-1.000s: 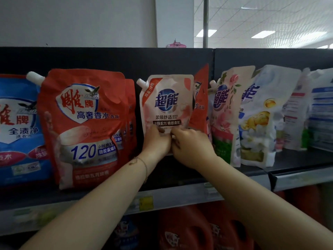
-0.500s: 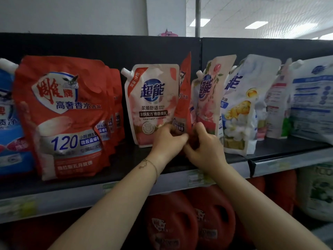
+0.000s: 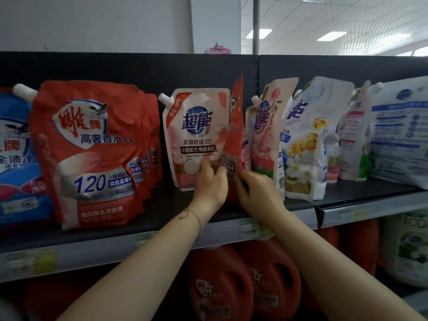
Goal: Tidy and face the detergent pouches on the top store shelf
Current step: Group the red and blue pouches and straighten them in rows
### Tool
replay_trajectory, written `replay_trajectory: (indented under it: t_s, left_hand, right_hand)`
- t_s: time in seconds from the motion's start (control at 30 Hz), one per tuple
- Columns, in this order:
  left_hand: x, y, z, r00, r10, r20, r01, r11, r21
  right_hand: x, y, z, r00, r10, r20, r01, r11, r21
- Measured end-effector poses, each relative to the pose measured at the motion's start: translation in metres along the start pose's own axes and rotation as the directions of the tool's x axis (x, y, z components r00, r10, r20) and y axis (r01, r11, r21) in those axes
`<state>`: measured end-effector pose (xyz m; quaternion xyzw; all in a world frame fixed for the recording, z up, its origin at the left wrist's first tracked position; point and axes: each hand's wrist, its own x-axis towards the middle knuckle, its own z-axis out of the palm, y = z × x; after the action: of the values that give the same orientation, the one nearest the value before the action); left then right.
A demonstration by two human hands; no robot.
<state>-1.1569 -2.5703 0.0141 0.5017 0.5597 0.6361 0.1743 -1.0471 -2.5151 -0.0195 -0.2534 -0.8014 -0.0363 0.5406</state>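
A pink pouch (image 3: 196,133) stands facing front on the top shelf (image 3: 162,218). Right behind it a red pouch (image 3: 235,140) stands turned sideways, edge-on. My left hand (image 3: 212,181) rests fingers on the pink pouch's lower right corner and pinches the red pouch's bottom. My right hand (image 3: 257,189) grips the red pouch's bottom from the right. Left of these stands a row of big red pouches (image 3: 88,154), facing front. On the right, a floral pink pouch (image 3: 266,135) and a white pouch (image 3: 305,140) lean, turned partly sideways.
A blue pouch (image 3: 14,158) sits at the far left, and white pouches (image 3: 398,135) with their backs outward at the far right. The black back panel (image 3: 139,70) closes the shelf behind. Red jugs (image 3: 222,288) fill the shelf below, under the price rail (image 3: 361,209).
Both hands have gone from the pink pouch's bottom edge to the sideways red pouch just right of it. The view shifted right, then partly back left.
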Motion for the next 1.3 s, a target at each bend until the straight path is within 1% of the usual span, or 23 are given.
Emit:
replay_trajectory:
  t_s: [0.1,0.17,0.23,0.27,0.33,0.37,0.4,0.5,0.63,0.73,0.8,0.9,0.93,1.0,1.07,1.13,1.23,1.3]
  left_hand:
    - [0.008,0.000,-0.009,0.998,-0.059,-0.021,0.060,0.998,0.027]
    - [0.015,0.000,-0.016,0.994,-0.108,-0.021,0.108,0.994,0.016]
    - [0.023,-0.003,-0.023,0.985,-0.173,-0.023,0.172,0.984,-0.036]
    - [0.026,-0.002,-0.028,0.975,-0.220,-0.020,0.218,0.972,-0.093]
    - [0.024,0.009,-0.037,0.944,-0.323,0.063,0.329,0.917,-0.228]
    - [0.026,0.012,-0.041,0.931,-0.346,0.117,0.365,0.891,-0.271]
    - [0.029,0.013,-0.046,0.921,-0.358,0.156,0.388,0.879,-0.278]
    - [0.034,0.016,-0.053,0.915,-0.344,0.212,0.393,0.878,-0.271]
    - [0.040,0.016,-0.052,0.904,-0.329,0.274,0.402,0.872,-0.280]
    - [0.039,0.013,-0.050,0.897,-0.349,0.270,0.421,0.863,-0.281]
    - [0.035,0.011,-0.049,0.926,-0.299,0.232,0.354,0.899,-0.258]
    - [0.027,0.007,-0.048,0.970,-0.191,0.152,0.215,0.963,-0.163]
    - [0.024,0.007,-0.047,0.981,-0.165,0.101,0.179,0.973,-0.147]
    - [0.018,0.003,-0.047,0.992,-0.118,-0.053,0.112,0.989,-0.098]
    - [0.011,0.000,-0.050,0.977,-0.082,-0.195,0.081,0.997,-0.013]
    - [0.002,-0.002,-0.054,0.960,-0.001,-0.279,0.037,0.992,0.124]
    - [-0.015,-0.003,-0.060,0.932,0.192,-0.308,-0.096,0.949,0.300]
    - [-0.026,-0.003,-0.061,0.900,0.316,-0.300,-0.188,0.902,0.388]
  right_hand:
    - [-0.003,-0.010,0.002,0.998,-0.064,0.002,0.063,0.995,0.072]
    - [-0.005,-0.021,0.005,0.995,-0.100,0.026,0.095,0.985,0.143]
    - [-0.007,-0.034,0.007,0.989,-0.138,0.057,0.123,0.969,0.213]
    - [-0.007,-0.041,0.008,0.986,-0.155,0.066,0.135,0.959,0.248]
    - [-0.007,-0.050,0.008,0.980,-0.169,0.101,0.130,0.941,0.313]
    - [-0.007,-0.052,0.007,0.978,-0.166,0.130,0.113,0.934,0.338]
    - [-0.007,-0.053,0.005,0.974,-0.159,0.164,0.091,0.929,0.359]
    - [-0.007,-0.051,0.001,0.956,-0.139,0.259,0.023,0.914,0.404]
    - [-0.006,-0.043,-0.002,0.952,-0.099,0.289,-0.035,0.904,0.427]
    - [-0.007,-0.036,-0.007,0.951,-0.048,0.306,-0.091,0.900,0.425]
    - [-0.007,-0.028,-0.012,0.942,-0.001,0.334,-0.147,0.897,0.416]
    - [-0.008,-0.020,-0.019,0.915,0.068,0.397,-0.238,0.886,0.397]
    - [-0.008,-0.018,-0.021,0.910,0.084,0.405,-0.255,0.885,0.390]
    - [-0.006,-0.015,-0.024,0.912,0.112,0.396,-0.260,0.902,0.345]
    - [-0.003,-0.013,-0.028,0.927,0.144,0.346,-0.242,0.936,0.258]
    - [0.000,-0.011,-0.029,0.938,0.207,0.277,-0.254,0.956,0.145]
    - [0.005,-0.013,-0.022,0.931,0.299,0.211,-0.306,0.952,0.000]
    - [0.011,-0.018,-0.014,0.912,0.351,0.212,-0.351,0.936,-0.035]
